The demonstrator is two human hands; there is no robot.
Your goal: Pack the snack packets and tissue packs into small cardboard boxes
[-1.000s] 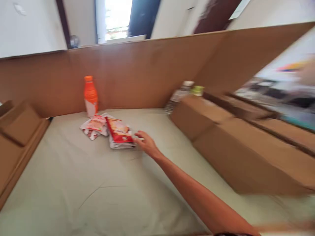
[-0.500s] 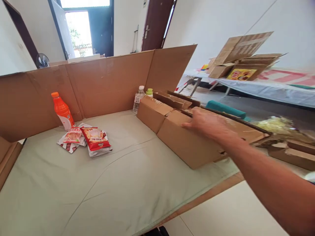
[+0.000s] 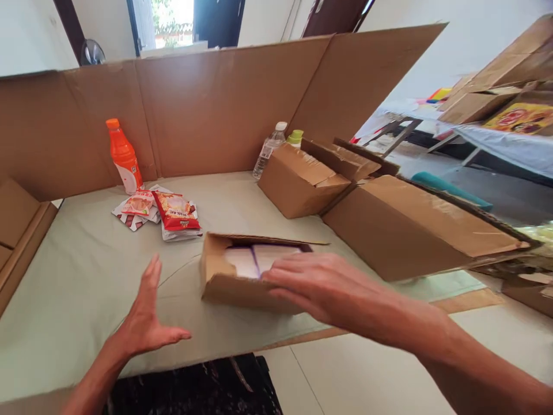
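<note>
The left hand (image 3: 144, 323) is held open, its thumb (image 3: 175, 334) being spread from the upward fingers (image 3: 151, 276), while the right hand (image 3: 309, 285) is pointed leftward with fingers nearly straight.

We now have a box (image 3: 248, 295) near centre, our right hand (image 3: 309, 281) at it; our left hand (image 3: 144, 323) has appeared, near left.
</note>
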